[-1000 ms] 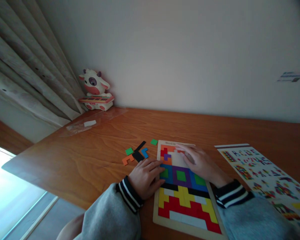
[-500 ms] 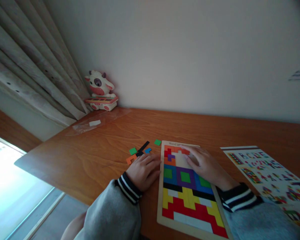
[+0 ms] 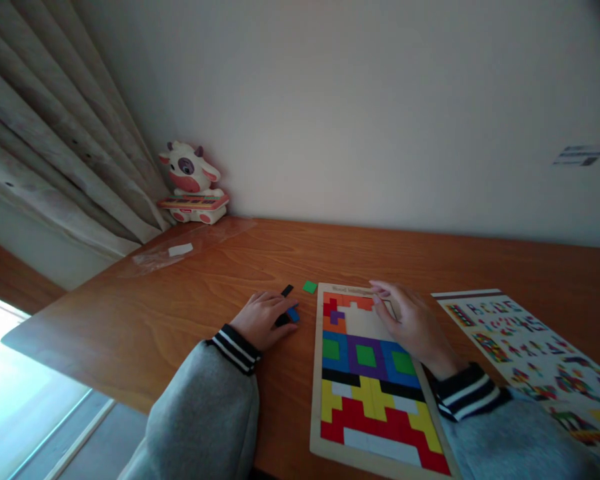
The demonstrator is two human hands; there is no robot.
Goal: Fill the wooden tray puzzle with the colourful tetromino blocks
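My left hand (image 3: 264, 321) lies low over the loose puzzle pieces on the table, fingers stretched out and holding nothing that I can see. A blue piece (image 3: 293, 315) and a black strip (image 3: 287, 291) peek out beside its fingers; other pieces are hidden under it. Further right, a green square (image 3: 310, 287) lies near the wooden puzzle board (image 3: 316, 400). Over the board's upper right hovers my right hand (image 3: 411, 327), thumb and fingers bent but apart, with no piece visible between them. Coloured pieces fill the board's lower part, and bare wood shows higher up.
Right of the board lies a printed pattern sheet (image 3: 510, 340). A cow toy with a keyboard (image 3: 194, 187) stands at the back left, near a clear plastic wrapper (image 3: 155, 257). A curtain (image 3: 55, 120) hangs at the left, and a wall (image 3: 355, 120) rises behind the table.
My left hand has moved left, away from the board's edge and onto the loose pieces, covering the orange one. My right hand has lifted slightly and drawn toward the board's upper right.
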